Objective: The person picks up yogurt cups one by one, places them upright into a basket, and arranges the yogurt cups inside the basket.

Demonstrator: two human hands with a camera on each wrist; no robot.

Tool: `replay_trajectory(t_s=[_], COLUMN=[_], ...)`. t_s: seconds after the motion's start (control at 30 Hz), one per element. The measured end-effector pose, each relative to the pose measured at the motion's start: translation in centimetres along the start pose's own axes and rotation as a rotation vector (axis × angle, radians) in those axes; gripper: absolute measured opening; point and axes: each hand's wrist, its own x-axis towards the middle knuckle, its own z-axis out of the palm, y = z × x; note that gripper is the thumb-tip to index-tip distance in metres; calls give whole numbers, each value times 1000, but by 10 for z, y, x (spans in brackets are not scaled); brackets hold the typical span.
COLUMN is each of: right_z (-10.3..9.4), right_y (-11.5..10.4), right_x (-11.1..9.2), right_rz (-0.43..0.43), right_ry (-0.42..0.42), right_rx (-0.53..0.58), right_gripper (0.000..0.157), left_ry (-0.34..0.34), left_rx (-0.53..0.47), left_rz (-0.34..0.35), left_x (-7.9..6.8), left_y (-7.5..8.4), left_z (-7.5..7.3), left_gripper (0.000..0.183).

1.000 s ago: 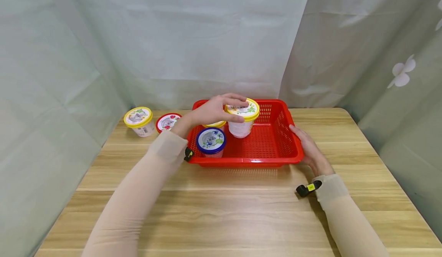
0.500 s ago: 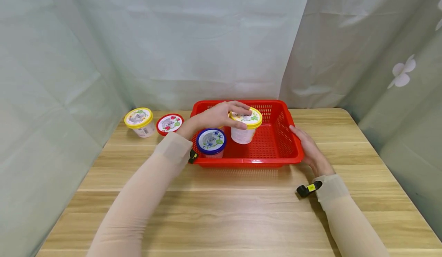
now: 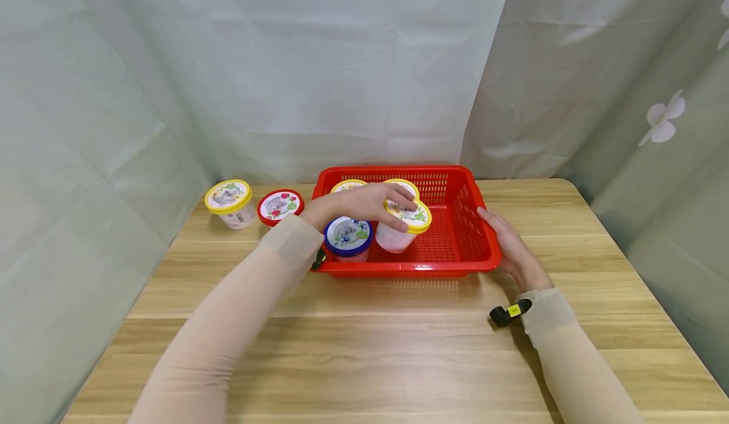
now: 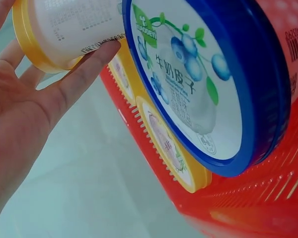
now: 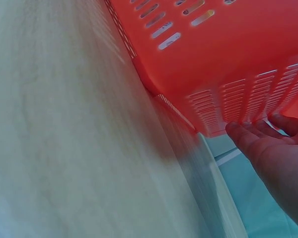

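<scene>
My left hand point(image 3: 370, 204) grips a white tub with a yellow lid point(image 3: 395, 239) from above, thumb on the near side and fingers over the far side. The tub tilts slightly within the red plastic basket point(image 3: 438, 266), just right of a tub with a blue lid point(image 3: 348, 235). Behind them in the basket stand a yellow-lidded tub point(image 3: 348, 185) at left and another yellow-lidded tub point(image 3: 407, 186), partly hidden by my fingers. My right hand point(image 3: 509, 243) holds the basket's right side, thumb at the rim; in the right wrist view its fingers point(image 5: 248, 136) lie against the slotted outer wall.
Left of the basket, on the wooden table point(image 3: 364, 348), stand a tub with a red lid point(image 3: 281, 204) and, farther left, a yellow-lidded tub point(image 3: 229, 197). A pale curtain point(image 3: 319, 82) hangs behind the table and along both sides.
My left hand has brought the held tub down and toward me inside the basket, beside the blue-lidded tub. The yellow-lidded tubs behind now show more. My right hand stays put.
</scene>
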Motion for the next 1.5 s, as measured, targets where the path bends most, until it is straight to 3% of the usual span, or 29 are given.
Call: replay_trajectory(t_s=[0.17,0.3,0.87,1.07,1.3,1.5], right_z=[0,0,1,0,0,0], right_y=[0,0,1,2,1,1], right_x=[0,1,1,1,1,2], right_rz=[8,7,-12,-37,-23,-10], right_ry=[4,-2,6,-12,-12,-17], right_rx=[-6,4,20,21,32,32], right_gripper=[53,53,49,45,49,52], left_ry=[-67,-111,-226,-284,-281,-290], left_rx=[25,29,33,-42,38,36], left_rz=[24,1,-31,-83,-74,-67], left_x=[6,7,11,3,-3,-6], left_y=[1,5,17,17,15,14], left_z=[5,7,19,13,5,3], left_gripper=[55,54,53,46,45,46])
